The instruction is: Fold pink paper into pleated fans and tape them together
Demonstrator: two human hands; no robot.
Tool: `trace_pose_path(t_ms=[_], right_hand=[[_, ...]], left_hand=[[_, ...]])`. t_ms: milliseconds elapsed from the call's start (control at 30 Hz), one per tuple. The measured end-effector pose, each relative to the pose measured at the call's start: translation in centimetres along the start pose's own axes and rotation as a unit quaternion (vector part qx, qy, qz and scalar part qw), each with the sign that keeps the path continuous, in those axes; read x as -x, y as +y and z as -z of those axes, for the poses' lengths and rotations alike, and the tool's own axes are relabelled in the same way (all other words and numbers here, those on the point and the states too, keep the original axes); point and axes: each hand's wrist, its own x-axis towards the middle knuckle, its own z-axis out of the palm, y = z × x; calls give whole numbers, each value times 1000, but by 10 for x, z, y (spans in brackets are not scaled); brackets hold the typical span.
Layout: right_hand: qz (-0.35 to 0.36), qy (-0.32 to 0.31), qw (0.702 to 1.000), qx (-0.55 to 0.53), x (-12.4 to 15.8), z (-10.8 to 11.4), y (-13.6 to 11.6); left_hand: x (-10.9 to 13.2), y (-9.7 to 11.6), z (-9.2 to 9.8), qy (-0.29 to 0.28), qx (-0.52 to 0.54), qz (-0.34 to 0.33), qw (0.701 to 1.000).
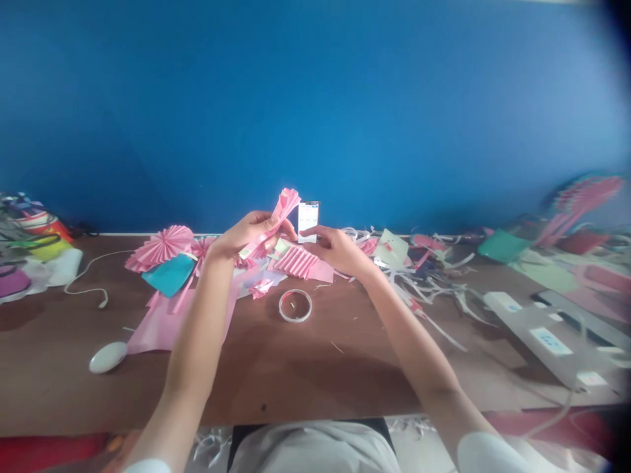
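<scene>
My left hand point(255, 230) is closed around a folded piece of pleated pink paper point(284, 205), whose fanned end points up and to the right. My right hand point(336, 248) holds nothing; its index finger reaches out to the lower part of a phone screen point(309, 215). The phone stands upright against the blue wall, its display lit. Below my hands lies another accordion-pleated pink strip point(296, 263). A roll of clear tape point(295, 305) rests flat on the brown table, nearer to me.
Pink paper fans point(167, 246) and a teal paper piece point(170, 274) lie left, near a white mouse point(108, 357). White paper strips point(419, 289) tangle on the right, before a grey laptop-like device point(547, 338). A blue wall point(315, 98) bounds the table's back.
</scene>
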Motion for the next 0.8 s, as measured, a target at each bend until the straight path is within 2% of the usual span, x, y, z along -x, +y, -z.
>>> trace_pose_path(t_ms=[100, 233, 467, 633, 800], right_hand=[[17, 26, 999, -44, 0, -7, -10], [49, 43, 997, -38, -1, -12, -10], [15, 44, 999, -10, 0, -7, -10], [-8, 84, 996, 41, -4, -4, -1], [4, 70, 996, 58, -8, -3, 15]], left_hand=[[-2, 0, -5, -3, -8, 9, 1000], [-2, 2, -9, -14, -18, 14, 1000], [-1, 4, -12, -9, -23, 20, 999], [0, 0, -4, 2, 8, -24, 1000], [4, 1, 7, 8, 18, -54, 998]])
